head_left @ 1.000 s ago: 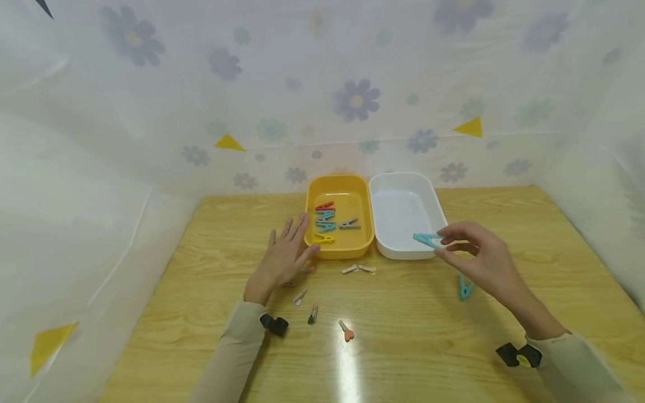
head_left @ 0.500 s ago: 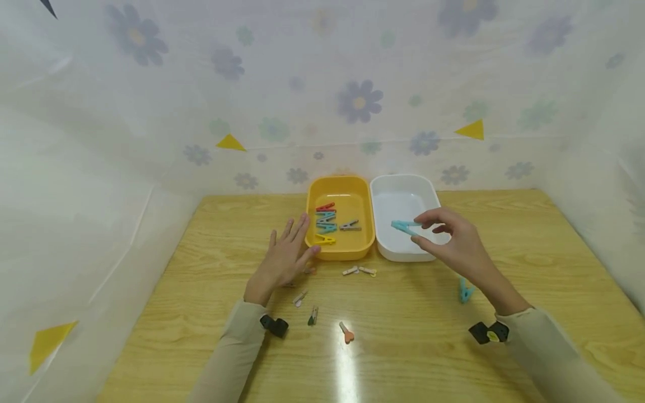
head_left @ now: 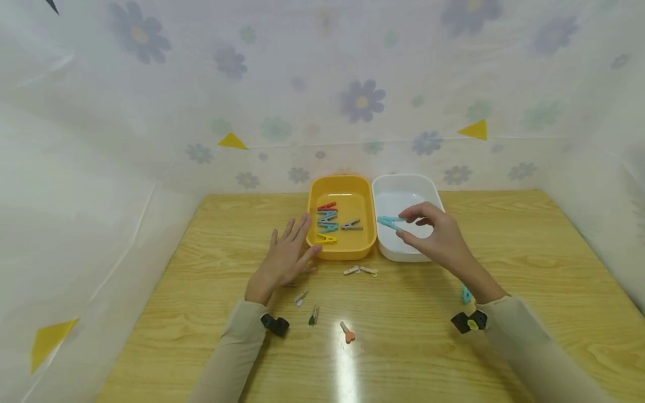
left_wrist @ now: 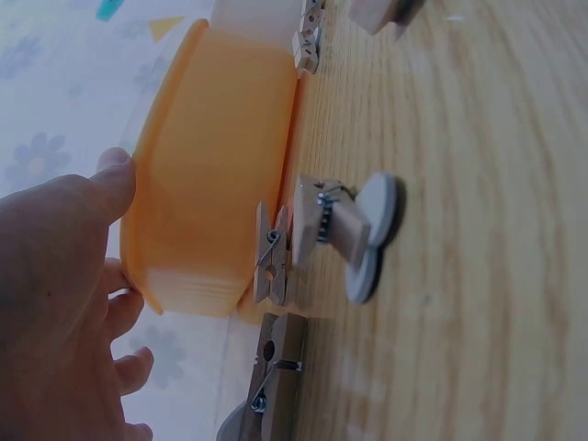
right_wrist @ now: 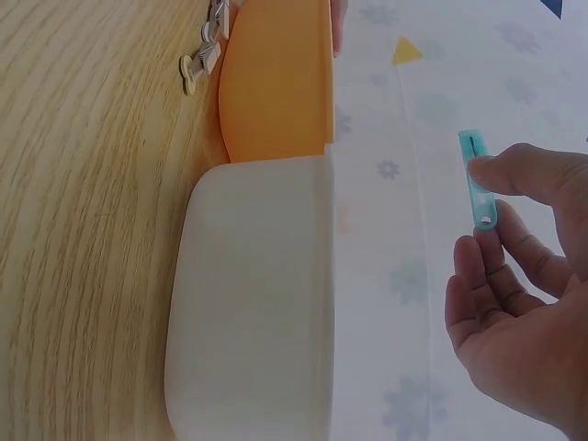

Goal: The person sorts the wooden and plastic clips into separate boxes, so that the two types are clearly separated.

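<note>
In the head view my right hand (head_left: 430,235) pinches a light blue plastic clothespin (head_left: 388,222) between thumb and fingers, over the left part of the white bin (head_left: 403,256). The right wrist view shows that clothespin (right_wrist: 478,179) above the bin's rim. My left hand (head_left: 284,257), fingers spread and fairly straight, touches the left side and near corner of the yellow bin (head_left: 342,254). Inside the yellow bin lie several plastic clothespins: a red one (head_left: 327,206), a yellow one (head_left: 326,239), a grey one (head_left: 351,225), and a few blue and grey ones bunched together.
Several small wooden clothespins lie on the table in front of the bins, one with an orange heart (head_left: 349,336), one with green (head_left: 313,316). Another blue clothespin (head_left: 466,294) is partly hidden by the right forearm. A flowered curtain (head_left: 363,101) stands behind the table.
My right hand has moved left with the light blue clothespin, from the white bin's right edge to its left part. The left hand stays at the yellow bin.
</note>
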Available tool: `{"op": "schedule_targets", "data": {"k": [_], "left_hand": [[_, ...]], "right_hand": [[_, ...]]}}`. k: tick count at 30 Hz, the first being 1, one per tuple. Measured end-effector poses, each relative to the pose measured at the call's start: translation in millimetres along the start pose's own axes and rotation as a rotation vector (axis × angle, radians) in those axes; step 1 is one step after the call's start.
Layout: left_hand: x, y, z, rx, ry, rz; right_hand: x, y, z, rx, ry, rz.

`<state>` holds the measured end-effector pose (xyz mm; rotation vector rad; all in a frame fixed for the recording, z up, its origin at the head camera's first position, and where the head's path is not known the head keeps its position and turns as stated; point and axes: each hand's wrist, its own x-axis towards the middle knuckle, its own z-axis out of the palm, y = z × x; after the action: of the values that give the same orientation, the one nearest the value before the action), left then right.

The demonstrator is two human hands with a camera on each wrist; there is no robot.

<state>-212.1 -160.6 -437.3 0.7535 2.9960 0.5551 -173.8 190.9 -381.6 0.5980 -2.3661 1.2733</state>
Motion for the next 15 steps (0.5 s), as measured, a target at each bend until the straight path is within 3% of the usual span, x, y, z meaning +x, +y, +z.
{"op": "schedule_targets", "data": {"k": [10, 15], "left_hand": [[-0.7, 0.8, -1.2, 0.002, -0.002, 0.001], [-0.8, 1.9, -2.4, 0.000, -0.003, 0.000]], "right_hand": [[13.4, 4, 15, 0.015, -0.029, 0.012], [22.4, 6, 21, 0.080, -0.058, 0.049]]}}
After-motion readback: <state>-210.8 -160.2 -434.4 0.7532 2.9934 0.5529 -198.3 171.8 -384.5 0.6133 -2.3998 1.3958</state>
